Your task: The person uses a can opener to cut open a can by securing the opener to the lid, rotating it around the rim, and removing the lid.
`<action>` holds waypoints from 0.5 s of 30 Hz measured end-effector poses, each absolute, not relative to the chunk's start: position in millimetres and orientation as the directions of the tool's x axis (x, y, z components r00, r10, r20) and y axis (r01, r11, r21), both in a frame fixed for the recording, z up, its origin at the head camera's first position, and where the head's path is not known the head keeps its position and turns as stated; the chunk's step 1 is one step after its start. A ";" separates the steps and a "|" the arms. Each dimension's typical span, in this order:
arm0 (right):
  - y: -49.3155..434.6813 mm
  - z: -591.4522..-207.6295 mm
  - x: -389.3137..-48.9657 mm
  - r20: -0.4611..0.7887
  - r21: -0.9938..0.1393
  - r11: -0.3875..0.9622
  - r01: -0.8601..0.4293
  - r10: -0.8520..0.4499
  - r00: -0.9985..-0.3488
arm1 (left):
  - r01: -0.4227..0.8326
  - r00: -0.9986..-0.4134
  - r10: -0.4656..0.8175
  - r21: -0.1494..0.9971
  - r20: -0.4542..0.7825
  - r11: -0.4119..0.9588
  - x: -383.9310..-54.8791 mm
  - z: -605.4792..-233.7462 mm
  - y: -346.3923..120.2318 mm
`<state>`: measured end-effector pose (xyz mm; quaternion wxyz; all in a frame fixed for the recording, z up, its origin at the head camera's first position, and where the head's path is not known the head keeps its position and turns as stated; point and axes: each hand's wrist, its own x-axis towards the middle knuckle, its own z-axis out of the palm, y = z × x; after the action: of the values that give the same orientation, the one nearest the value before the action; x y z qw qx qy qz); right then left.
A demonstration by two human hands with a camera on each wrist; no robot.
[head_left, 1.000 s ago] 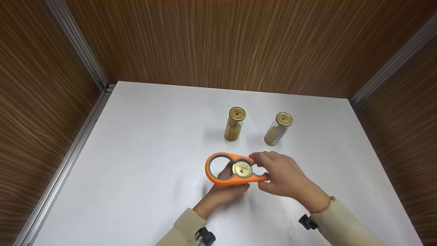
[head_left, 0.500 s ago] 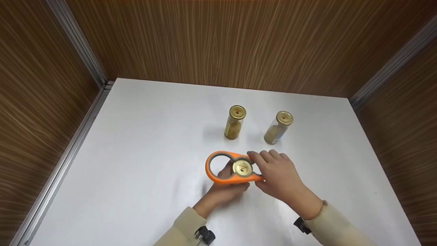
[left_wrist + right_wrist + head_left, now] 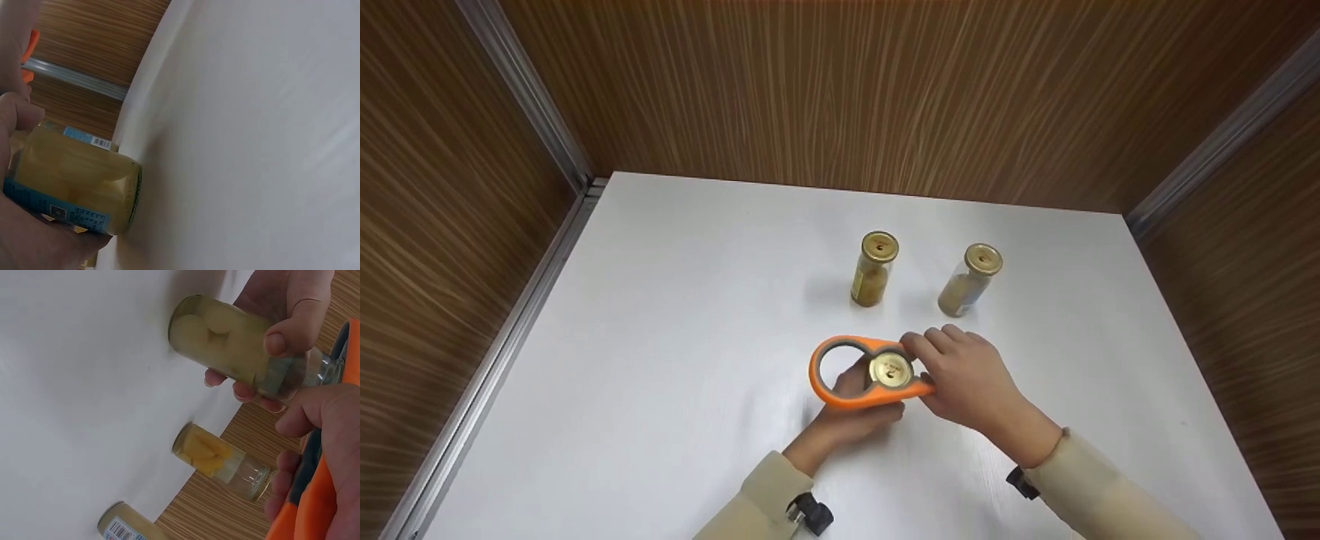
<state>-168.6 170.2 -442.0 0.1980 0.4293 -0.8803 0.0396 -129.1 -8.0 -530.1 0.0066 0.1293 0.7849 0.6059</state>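
My left hand (image 3: 851, 424) grips a glass jar (image 3: 216, 340) of pale round pieces in liquid, upright with its base at or very near the white table. A blue label shows on this jar in the left wrist view. Around its gold lid (image 3: 891, 370) sits an orange and grey jar opener (image 3: 847, 401), its smaller opening encircling the lid and its larger ring pointing left. My right hand (image 3: 967, 382) holds the opener's two handles at the right, fingers on the far handle and thumb side by the near one. The handle ends are hidden in that hand.
Two more gold-lidded jars stand farther back on the white table (image 3: 675, 315): one (image 3: 870, 283) holds yellow-orange pieces, the other (image 3: 960, 292) stands to its right. Wood-grain panels (image 3: 840, 97) enclose the table at the back and both sides.
My right hand has slid left along the opener's handles and now covers their ends, with the wrist lower and farther left. My left hand, the jar and the opener stay nearly in place.
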 end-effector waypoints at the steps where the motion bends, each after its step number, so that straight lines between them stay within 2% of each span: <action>1: 170.6 -442.3 -169.9 0.387 0.101 0.619 -0.779 -0.746 -0.543 | 0.204 -0.964 0.215 0.954 0.156 0.221 -129.1 -530.4 -8.0; 6: 171.5 -443.7 -179.2 0.409 0.091 0.559 -0.824 -0.776 -0.480 | 0.257 -0.943 0.248 0.960 0.223 0.114 -129.8 -532.7 -10.4; 10: 171.7 -443.7 -188.9 0.381 0.087 0.502 -0.860 -0.815 -0.437 | 0.342 -0.913 0.285 0.927 0.291 0.151 -131.1 -533.1 -12.8; 15: 172.1 -443.0 -199.0 0.339 0.071 0.438 -0.896 -0.855 -0.392 | 0.366 -0.897 0.339 0.906 0.284 0.211 -132.3 -532.1 -14.2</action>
<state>-199.0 172.1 -443.0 0.1648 0.5263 -0.8319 0.0613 -132.3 -14.2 -532.1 -0.0118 0.2265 0.7781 0.5858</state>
